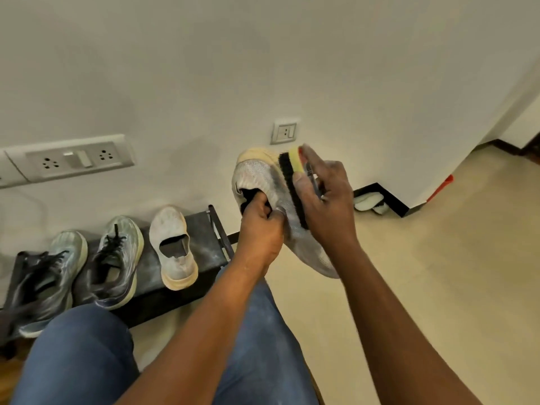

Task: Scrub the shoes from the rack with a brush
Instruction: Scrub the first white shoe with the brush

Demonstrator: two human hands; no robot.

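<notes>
— Over our lap, what do we have hold of?

— Our left hand (pixel 261 222) has its fingers (pixel 253 202) hooked into the opening of the white slip-on shoe (pixel 263 182), thumb pinching the collar from outside, so it is closed on the shoe and carrying it in the air above our knees. Our right hand (pixel 324 197) is wrapped shut around the yellow-backed brush (pixel 290 182).

— How do the two lie?

— The shoe's long axis runs from lower right, near us, up to the far left. The brush lies along that same line, black bristles pressed to the shoe's right flank. We judge the coming stroke must travel lengthwise.

— And beyond?

— To the left, on the dark rack (pixel 204 226), sit the matching white shoe (pixel 174 247) and two grey laced trainers (pixel 117 258), presumably awaiting scrubbing.
</notes>
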